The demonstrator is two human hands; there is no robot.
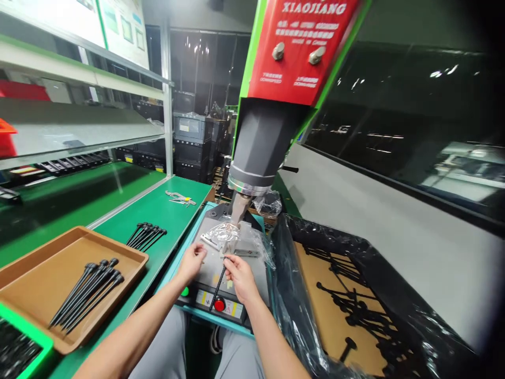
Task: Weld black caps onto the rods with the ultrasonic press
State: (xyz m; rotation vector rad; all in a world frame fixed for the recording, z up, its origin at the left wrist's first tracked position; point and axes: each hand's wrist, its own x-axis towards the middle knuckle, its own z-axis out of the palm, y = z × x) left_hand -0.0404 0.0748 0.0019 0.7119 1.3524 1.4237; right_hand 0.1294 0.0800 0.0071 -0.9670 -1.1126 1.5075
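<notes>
My right hand [240, 275] pinches a thin black ribbed rod [218, 290] near its upper end. The rod slants down toward me over the front of the press base [252, 273], beside the red button [220, 304]. My left hand [192, 262] hovers over the base's left side, fingers loosely curled and a little apart, with nothing visible in them. Just beyond my hands is a metal fixture [246, 247] partly covered by clear plastic film [223, 231]. Above the fixture the press's metal horn [239, 208] points down.
A brown tray [74, 237] at left holds several black rods [89, 289]; more rods [145, 236] lie on the green table [181, 185], with pliers [179, 198] farther back. At right stands a plastic-lined box [290, 284] with black rods. The red press head [302, 58] overhangs the base.
</notes>
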